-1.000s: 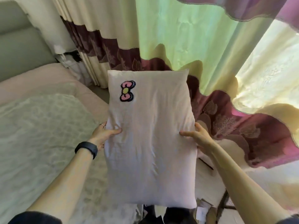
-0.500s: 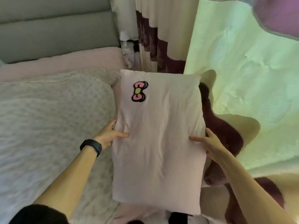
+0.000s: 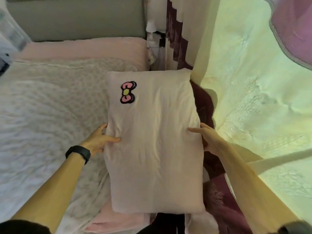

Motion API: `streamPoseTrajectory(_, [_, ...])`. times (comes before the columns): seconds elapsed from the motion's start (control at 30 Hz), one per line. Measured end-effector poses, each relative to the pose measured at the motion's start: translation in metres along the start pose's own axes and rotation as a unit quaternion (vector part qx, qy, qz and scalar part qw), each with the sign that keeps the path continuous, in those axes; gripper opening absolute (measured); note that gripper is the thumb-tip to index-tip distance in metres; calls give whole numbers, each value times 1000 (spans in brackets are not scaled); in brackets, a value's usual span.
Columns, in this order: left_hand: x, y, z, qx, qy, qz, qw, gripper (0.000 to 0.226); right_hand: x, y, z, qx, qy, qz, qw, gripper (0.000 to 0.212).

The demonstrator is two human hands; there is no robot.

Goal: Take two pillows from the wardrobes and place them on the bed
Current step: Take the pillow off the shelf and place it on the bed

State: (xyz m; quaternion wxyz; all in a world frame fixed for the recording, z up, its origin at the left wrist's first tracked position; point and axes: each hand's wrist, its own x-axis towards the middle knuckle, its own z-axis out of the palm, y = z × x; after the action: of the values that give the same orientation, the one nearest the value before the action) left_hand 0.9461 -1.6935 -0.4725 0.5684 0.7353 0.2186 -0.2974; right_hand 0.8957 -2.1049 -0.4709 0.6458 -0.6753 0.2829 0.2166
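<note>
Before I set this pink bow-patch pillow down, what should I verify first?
1. Left hand grips the pale pink rectangular fabric pillow with the bow patch, thumb on top: ok.
2. Right hand grips its opposite edge: ok.
3. Pillow over the white quilted bed: not ok, it is held up mostly past the bed's right edge.
4. Head end by the grey padded headboard in view: ok.
5. Pillow's far corner free of the yellow-green curtain: cannot tell.
6. Other pillow already on the bed: cannot tell.
</note>
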Motion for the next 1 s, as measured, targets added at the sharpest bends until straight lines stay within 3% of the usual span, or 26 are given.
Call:
streamPoseTrajectory(0.17, [34,39,3,-40,16,-1,999,89,55,-48,-3,-1,-12,8,1000,38])
streamPoseTrajectory(0.57, [186,174,-47,-73,52,-13,996,117,250,-224,39,44,-8,35,998,52])
streamPoseTrajectory(0.73, [245,233,-72,-96,75,-9,992,110,315,-292,57,50,-17,27,998,50])
streamPoseTrajectory(0.87, [296,281,-92,-108,92,-7,990,87,380,-345,65,45,-29,53,997,44])
streamPoseTrajectory(1.0, [355,327,-115,-101,111,-10,989,91,452,-403,68,2,-82,66,994,40])
